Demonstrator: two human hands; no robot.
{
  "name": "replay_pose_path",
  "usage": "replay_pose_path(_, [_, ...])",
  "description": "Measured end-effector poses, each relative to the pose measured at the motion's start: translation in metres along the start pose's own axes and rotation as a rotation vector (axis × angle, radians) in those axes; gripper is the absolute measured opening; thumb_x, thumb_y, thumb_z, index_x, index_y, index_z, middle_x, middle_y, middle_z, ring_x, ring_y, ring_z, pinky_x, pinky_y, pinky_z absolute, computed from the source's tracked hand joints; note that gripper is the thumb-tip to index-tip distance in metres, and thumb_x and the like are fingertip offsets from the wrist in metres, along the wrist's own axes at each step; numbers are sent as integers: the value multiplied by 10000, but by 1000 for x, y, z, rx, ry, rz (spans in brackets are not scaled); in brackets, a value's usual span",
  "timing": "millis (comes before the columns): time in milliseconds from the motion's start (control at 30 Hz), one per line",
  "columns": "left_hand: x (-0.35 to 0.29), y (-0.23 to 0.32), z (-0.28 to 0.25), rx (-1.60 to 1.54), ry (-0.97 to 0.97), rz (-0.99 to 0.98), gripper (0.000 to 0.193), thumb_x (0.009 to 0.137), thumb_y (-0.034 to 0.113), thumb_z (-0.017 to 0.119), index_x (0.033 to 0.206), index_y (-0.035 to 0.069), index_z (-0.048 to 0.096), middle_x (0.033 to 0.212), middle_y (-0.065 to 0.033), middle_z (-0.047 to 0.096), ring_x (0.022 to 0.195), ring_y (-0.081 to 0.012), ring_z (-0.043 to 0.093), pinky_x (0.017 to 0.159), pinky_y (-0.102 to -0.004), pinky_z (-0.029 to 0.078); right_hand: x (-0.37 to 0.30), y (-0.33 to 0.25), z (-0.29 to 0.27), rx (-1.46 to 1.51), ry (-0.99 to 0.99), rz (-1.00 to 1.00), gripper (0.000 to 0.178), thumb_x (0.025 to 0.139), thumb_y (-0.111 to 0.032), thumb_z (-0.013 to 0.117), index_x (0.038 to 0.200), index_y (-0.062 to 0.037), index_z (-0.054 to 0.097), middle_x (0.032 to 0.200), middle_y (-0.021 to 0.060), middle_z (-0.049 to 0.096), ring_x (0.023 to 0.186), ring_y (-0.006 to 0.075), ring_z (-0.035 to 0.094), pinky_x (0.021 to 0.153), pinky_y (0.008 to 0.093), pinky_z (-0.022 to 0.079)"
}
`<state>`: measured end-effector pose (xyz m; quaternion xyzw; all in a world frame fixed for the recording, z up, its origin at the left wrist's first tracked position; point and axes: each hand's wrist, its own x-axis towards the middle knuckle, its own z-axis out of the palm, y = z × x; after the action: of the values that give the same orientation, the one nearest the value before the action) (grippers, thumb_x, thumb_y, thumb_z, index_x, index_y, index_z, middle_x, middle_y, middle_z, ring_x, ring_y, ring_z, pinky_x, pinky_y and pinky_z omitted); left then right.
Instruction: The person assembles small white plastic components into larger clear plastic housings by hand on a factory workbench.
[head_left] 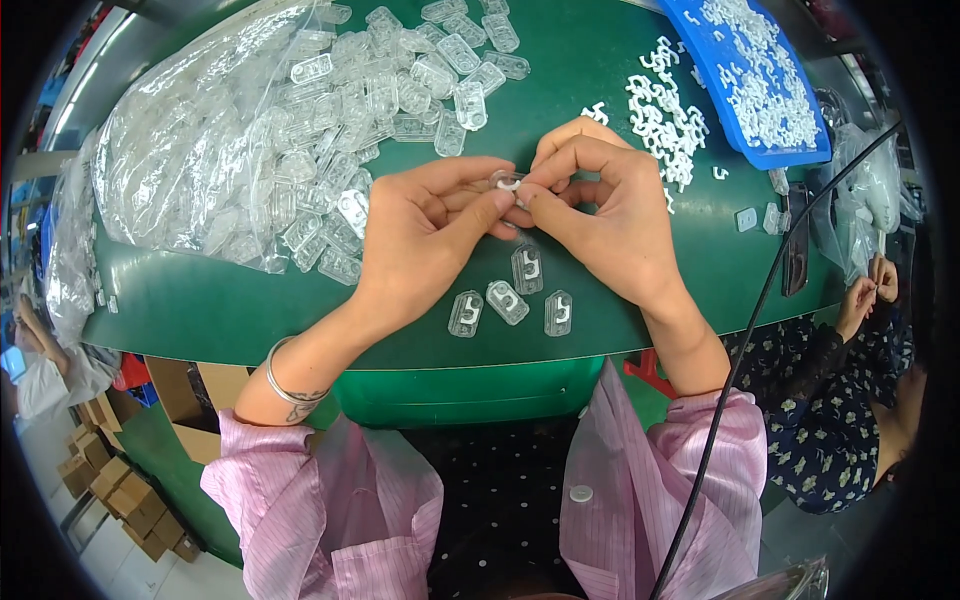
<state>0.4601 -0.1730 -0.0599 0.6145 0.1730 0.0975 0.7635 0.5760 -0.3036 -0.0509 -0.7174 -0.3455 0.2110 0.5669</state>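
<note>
My left hand and my right hand meet above the green table, fingertips pinched together on one small clear plastic case. Just below my hands lie several clear cases with white hook pieces inside, flat on the table near its front edge. A large heap of clear plastic cases spills out of a clear bag to the left of my left hand. Loose small white hook pieces are scattered right of my right hand.
A blue tray holding more white pieces sits at the far right. A black cable runs down past my right arm. Another person's hands work at the right edge. Cardboard boxes stand on the floor at lower left.
</note>
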Motion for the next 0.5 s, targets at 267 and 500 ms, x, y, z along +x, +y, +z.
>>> replay_pose_path(267, [0, -1, -1, 51, -8, 2, 199, 915, -29, 532, 1071, -115, 621, 850, -163, 697, 792, -180, 696, 694, -256, 573, 1, -7, -1, -113, -45, -7, 52, 732, 24, 693, 749, 24, 645, 866, 50, 580, 695, 98, 573, 557, 220, 488])
replay_pose_path(500, [1, 0, -4, 21, -23, 17, 251, 928, -22, 490, 1131, -115, 604, 895, -171, 692, 811, -186, 687, 707, -267, 569, 1, -3, -4, -63, -52, -76, 65, 693, 18, 705, 728, 30, 651, 819, 64, 601, 658, 115, 591, 523, 228, 507])
